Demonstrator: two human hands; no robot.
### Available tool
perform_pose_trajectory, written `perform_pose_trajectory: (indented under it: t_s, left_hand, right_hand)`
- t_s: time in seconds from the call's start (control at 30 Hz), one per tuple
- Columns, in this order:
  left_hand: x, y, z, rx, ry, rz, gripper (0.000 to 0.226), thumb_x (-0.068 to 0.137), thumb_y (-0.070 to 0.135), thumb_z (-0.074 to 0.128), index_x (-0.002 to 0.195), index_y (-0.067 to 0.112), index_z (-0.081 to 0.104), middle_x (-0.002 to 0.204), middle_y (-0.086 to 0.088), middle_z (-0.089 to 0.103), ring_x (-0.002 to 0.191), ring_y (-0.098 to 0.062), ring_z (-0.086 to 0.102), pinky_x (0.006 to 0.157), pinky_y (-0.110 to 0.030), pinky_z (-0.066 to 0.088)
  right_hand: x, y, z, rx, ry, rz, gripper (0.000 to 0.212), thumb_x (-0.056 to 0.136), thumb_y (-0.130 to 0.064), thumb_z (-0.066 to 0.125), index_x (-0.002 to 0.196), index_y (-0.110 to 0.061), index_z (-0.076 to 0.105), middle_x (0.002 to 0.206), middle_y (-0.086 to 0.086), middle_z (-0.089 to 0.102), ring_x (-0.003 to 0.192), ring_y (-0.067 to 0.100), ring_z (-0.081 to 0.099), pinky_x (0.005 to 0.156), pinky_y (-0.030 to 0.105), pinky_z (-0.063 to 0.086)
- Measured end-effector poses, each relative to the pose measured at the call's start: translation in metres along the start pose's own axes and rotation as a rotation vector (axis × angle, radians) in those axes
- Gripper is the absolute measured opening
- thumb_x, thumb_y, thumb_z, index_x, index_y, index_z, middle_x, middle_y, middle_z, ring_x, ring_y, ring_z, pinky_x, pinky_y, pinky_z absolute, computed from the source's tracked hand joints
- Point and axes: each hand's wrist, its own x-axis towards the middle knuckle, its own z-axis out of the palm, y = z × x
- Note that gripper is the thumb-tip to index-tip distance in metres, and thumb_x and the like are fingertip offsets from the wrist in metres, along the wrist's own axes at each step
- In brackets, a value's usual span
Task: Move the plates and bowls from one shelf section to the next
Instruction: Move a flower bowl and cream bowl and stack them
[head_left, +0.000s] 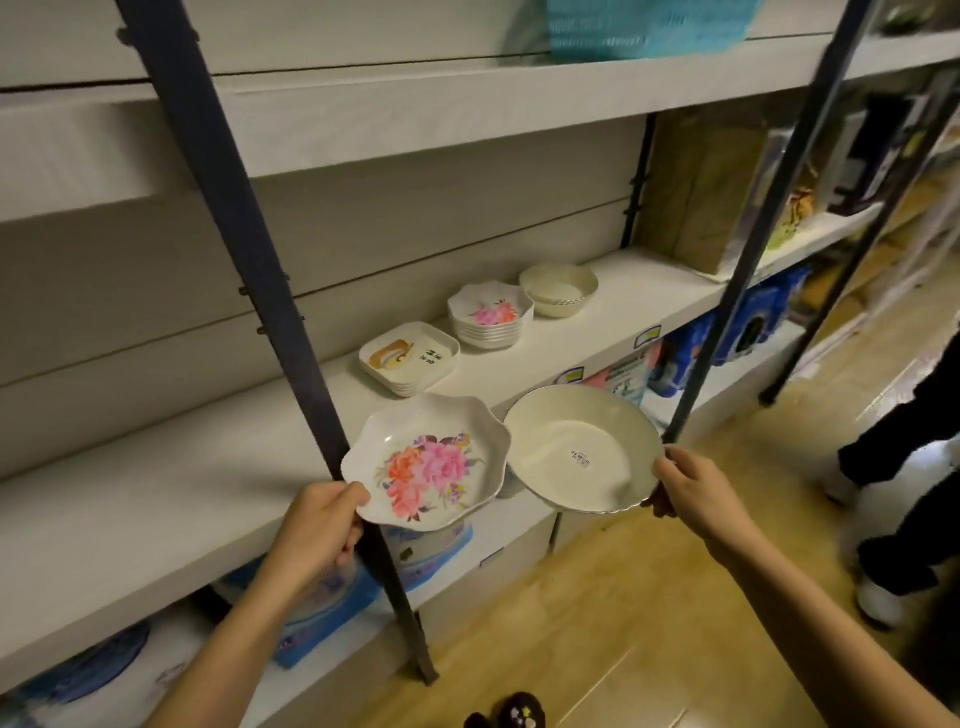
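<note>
1. A storeroom with a wood floor and white shelving held by dark blue metal uprights. One upright splits the middle shelf into a left section and a right section.
2. The left hand grips the near rim of a scalloped floral plate, thumb on top and fingers curled below. The plate is held in the air at the shelf's front edge, and its left rim overlaps the upright.
3. The right hand pinches the right rim of a round cream plate, which has a small label in its middle. It is held in the air just beside the floral plate, tilted towards the camera, in front of the right section.
4. Three stacks stand on the right section in a slanted row: square plates nearest, floral bowls behind them, and cream bowls furthest back.
5. Further right on the same shelf stands a cardboard box. A teal basket sits on the shelf above.
6. Blue packages fill the shelf below.
7. At the right edge, another person's legs in dark trousers stand on the floor.
</note>
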Motion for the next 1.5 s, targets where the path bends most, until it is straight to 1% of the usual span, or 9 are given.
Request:
perform_pose_trajectory:
  t_s: [0.17, 0.43, 0.53, 0.77, 0.93, 1.07, 1.2, 1.3, 1.5]
  left_hand:
    - [0.048, 0.025, 0.031, 0.035, -0.005, 0.043, 0.027, 0.089, 0.012, 0.045, 0.068, 0.003, 0.059, 0.037, 0.003, 0.040, 0.035, -0.013, 0.034, 0.038, -0.024, 0.027]
    - [0.133, 0.078, 0.068, 0.024, 0.050, 0.093, 0.026, 0.088, 0.012, 0.044, 0.068, 0.002, 0.056, 0.043, -0.002, 0.039, 0.038, -0.015, 0.033, 0.042, -0.025, 0.026]
    - [0.161, 0.093, 0.077, 0.005, 0.087, 0.081, 0.031, 0.088, 0.008, 0.043, 0.059, 0.008, 0.052, 0.037, 0.002, 0.037, 0.039, -0.016, 0.031, 0.042, -0.022, 0.025]
    - [0.198, 0.110, 0.091, 0.019, 0.193, 0.005, 0.028, 0.089, 0.009, 0.044, 0.064, 0.008, 0.056, 0.047, -0.006, 0.038, 0.041, -0.017, 0.032, 0.042, -0.022, 0.025]
    - [0.219, 0.116, 0.108, 0.007, 0.368, -0.036, 0.034, 0.087, 0.006, 0.045, 0.054, 0.008, 0.050, 0.041, -0.005, 0.038, 0.039, -0.019, 0.031, 0.043, -0.022, 0.027]
    - [0.231, 0.122, 0.130, 0.017, 0.487, -0.071, 0.040, 0.088, 0.007, 0.045, 0.048, 0.009, 0.045, 0.037, -0.004, 0.038, 0.036, -0.020, 0.032, 0.044, -0.025, 0.029]
    - [0.241, 0.125, 0.149, -0.010, 0.553, -0.117, 0.039, 0.088, 0.007, 0.046, 0.048, 0.007, 0.045, 0.036, -0.005, 0.039, 0.035, -0.018, 0.033, 0.047, -0.026, 0.029]
    - [0.241, 0.127, 0.156, -0.006, 0.580, -0.137, 0.043, 0.087, 0.008, 0.046, 0.044, 0.005, 0.043, 0.029, -0.003, 0.038, 0.026, -0.015, 0.033, 0.047, -0.027, 0.032]
    - [0.244, 0.131, 0.166, 0.020, 0.626, -0.152, 0.042, 0.086, 0.009, 0.046, 0.044, 0.006, 0.044, 0.031, -0.003, 0.040, 0.032, -0.019, 0.034, 0.046, -0.027, 0.032]
  right_hand:
    - [0.050, -0.004, -0.019, -0.003, 0.037, 0.024, 0.017, 0.096, -0.013, 0.040, 0.092, -0.010, 0.056, 0.065, 0.006, 0.057, 0.056, 0.014, 0.053, 0.053, 0.025, 0.044]
    - [0.158, -0.031, -0.055, -0.021, 0.047, -0.045, 0.021, 0.095, -0.009, 0.042, 0.082, -0.003, 0.058, 0.058, 0.003, 0.056, 0.053, 0.014, 0.052, 0.056, 0.028, 0.041]
    - [0.197, -0.035, -0.057, 0.036, 0.035, -0.053, 0.019, 0.096, -0.011, 0.042, 0.089, -0.003, 0.057, 0.065, 0.005, 0.055, 0.059, 0.016, 0.053, 0.056, 0.024, 0.043]
    - [0.295, -0.026, -0.055, 0.064, -0.042, -0.004, 0.027, 0.096, -0.015, 0.043, 0.114, 0.004, 0.052, 0.077, 0.011, 0.060, 0.065, 0.017, 0.057, 0.058, 0.023, 0.045]
    - [0.382, -0.036, -0.048, 0.037, -0.096, -0.034, 0.023, 0.095, -0.013, 0.041, 0.111, 0.000, 0.051, 0.070, 0.009, 0.065, 0.069, 0.024, 0.061, 0.069, 0.039, 0.051]
    - [0.438, -0.043, -0.044, 0.024, -0.128, -0.084, 0.021, 0.092, -0.010, 0.042, 0.106, 0.000, 0.053, 0.063, 0.007, 0.064, 0.064, 0.025, 0.061, 0.062, 0.032, 0.049]
    - [0.482, -0.044, -0.034, -0.008, -0.162, -0.107, 0.021, 0.089, -0.010, 0.043, 0.101, 0.003, 0.055, 0.057, 0.006, 0.065, 0.067, 0.030, 0.064, 0.074, 0.042, 0.053]
    - [0.501, -0.038, -0.022, -0.016, -0.186, -0.107, 0.016, 0.091, -0.014, 0.044, 0.100, -0.003, 0.052, 0.058, 0.006, 0.063, 0.074, 0.034, 0.066, 0.085, 0.051, 0.053]
    - [0.528, -0.026, -0.014, -0.131, -0.244, -0.159, 0.033, 0.091, -0.026, 0.050, 0.111, -0.002, 0.061, 0.056, 0.000, 0.068, 0.085, 0.036, 0.067, 0.087, 0.048, 0.051]
